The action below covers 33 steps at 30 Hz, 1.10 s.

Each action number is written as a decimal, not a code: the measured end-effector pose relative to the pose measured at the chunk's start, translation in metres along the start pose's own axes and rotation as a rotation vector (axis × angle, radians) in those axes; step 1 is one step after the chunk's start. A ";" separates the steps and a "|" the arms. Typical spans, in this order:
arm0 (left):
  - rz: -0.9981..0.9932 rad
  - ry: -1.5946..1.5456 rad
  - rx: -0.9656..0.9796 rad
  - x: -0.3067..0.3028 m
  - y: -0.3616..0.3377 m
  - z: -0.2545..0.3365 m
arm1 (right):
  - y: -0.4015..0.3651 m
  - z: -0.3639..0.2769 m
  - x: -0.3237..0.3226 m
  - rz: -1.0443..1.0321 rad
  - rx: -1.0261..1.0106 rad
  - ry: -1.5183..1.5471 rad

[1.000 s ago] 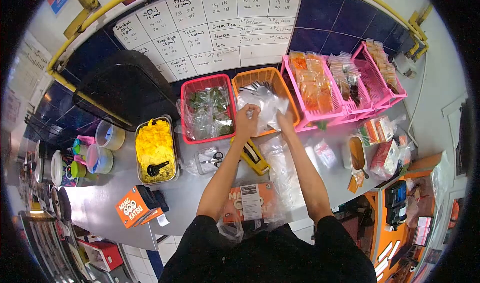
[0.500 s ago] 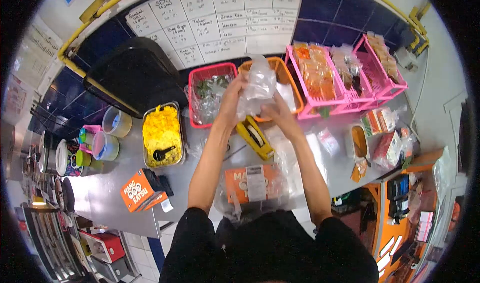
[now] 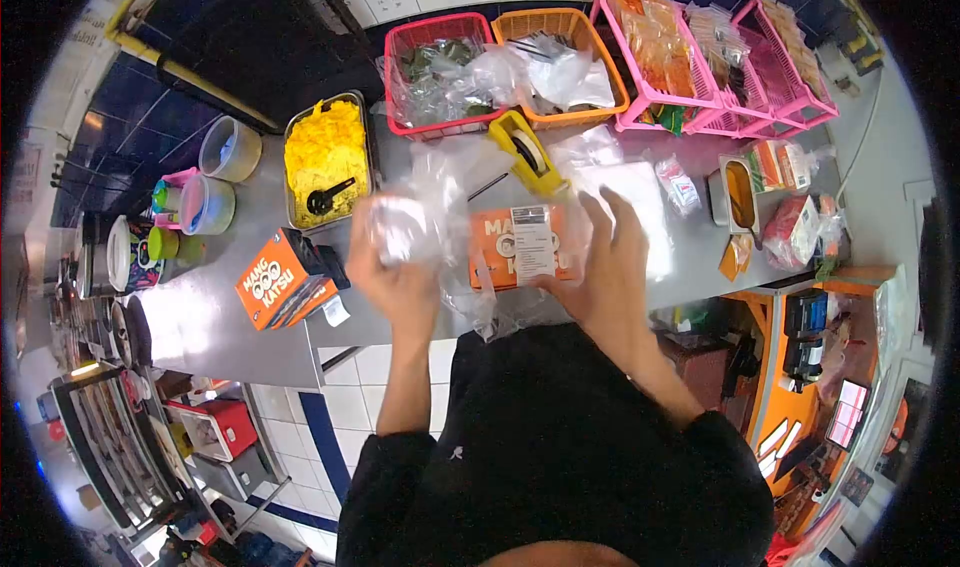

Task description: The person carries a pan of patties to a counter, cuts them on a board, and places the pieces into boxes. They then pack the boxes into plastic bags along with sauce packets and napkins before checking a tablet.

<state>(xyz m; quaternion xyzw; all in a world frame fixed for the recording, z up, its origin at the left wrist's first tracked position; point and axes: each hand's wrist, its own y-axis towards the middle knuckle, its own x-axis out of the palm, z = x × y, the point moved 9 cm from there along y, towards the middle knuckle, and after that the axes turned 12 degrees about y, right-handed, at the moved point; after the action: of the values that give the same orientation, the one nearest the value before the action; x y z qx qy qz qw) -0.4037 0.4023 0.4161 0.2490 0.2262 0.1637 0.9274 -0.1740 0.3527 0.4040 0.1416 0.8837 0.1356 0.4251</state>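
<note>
My left hand (image 3: 385, 277) is closed around a crumpled clear plastic bag (image 3: 408, 229), blurred by motion; what the bag contains, if anything, I cannot make out. To its right an orange box (image 3: 497, 267) lettered "MANG KATSU" sits inside clear plastic, with a printed white label (image 3: 533, 247) on top. Spread fingers show on my right hand (image 3: 615, 282), at the right side of this box, its thumb by the box's near edge. Just behind the box lies a yellow tape dispenser (image 3: 527, 153).
Behind stand a red basket (image 3: 447, 130) of green packets, an orange basket (image 3: 570, 120) and pink racks (image 3: 672, 107) of sachets. At left are a tray of yellow food (image 3: 325, 157), another orange box (image 3: 285, 279) and plastic tubs (image 3: 208, 207). A sauce container (image 3: 738, 195) stands at right.
Both hands have come back from the orange basket toward me. The left now has the plastic bag left of the box; the right has come away to the box's right side. The view has tilted down.
</note>
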 end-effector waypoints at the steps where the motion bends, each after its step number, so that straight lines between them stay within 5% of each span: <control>1: -0.079 0.010 -0.010 0.002 -0.014 0.013 | -0.011 0.015 0.001 0.033 0.033 -0.040; 2: -0.149 0.017 0.075 0.014 -0.025 0.028 | -0.017 0.033 0.000 0.035 0.026 -0.042; 4: -0.276 0.016 0.343 0.044 -0.053 0.064 | -0.025 0.096 0.006 -0.059 0.376 0.405; 6: -0.663 -0.104 0.225 0.108 -0.082 0.071 | -0.025 0.105 -0.006 0.001 0.433 0.588; 7: -0.656 -0.099 0.246 0.126 -0.087 0.073 | -0.028 0.110 -0.009 0.054 0.503 0.775; 9: -1.357 0.208 0.306 0.198 -0.145 0.050 | -0.038 0.103 -0.004 -0.009 0.388 0.764; 12: -1.443 0.329 0.314 0.256 -0.151 0.021 | -0.039 0.087 -0.018 0.075 0.241 0.704; 16: -1.602 0.449 0.357 0.304 -0.197 0.013 | -0.033 0.102 -0.007 0.064 0.354 0.960; 21: -1.776 0.599 0.497 0.262 -0.187 0.034 | -0.056 0.147 -0.004 0.166 0.477 1.142; 22: -1.798 0.765 0.678 0.246 -0.172 0.048 | -0.056 0.147 -0.005 0.166 0.485 1.148; 25: -1.717 0.693 0.704 0.196 -0.134 0.028 | -0.045 0.126 -0.007 -0.030 0.471 1.110; 27: -1.323 0.547 0.968 0.166 -0.118 0.026 | -0.035 0.107 -0.006 -0.187 0.482 1.170; 30: -1.413 0.724 0.764 0.159 -0.124 -0.015 | -0.026 0.099 -0.006 -0.249 0.370 1.154; 33: -1.279 0.759 0.796 0.156 -0.125 -0.011 | -0.027 0.098 -0.007 -0.199 0.372 1.130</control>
<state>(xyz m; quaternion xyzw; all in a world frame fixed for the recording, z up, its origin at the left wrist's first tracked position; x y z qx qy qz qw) -0.2543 0.3688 0.2876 0.3092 0.6608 -0.4123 0.5457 -0.0963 0.3368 0.3405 0.0361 0.9906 -0.0074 -0.1315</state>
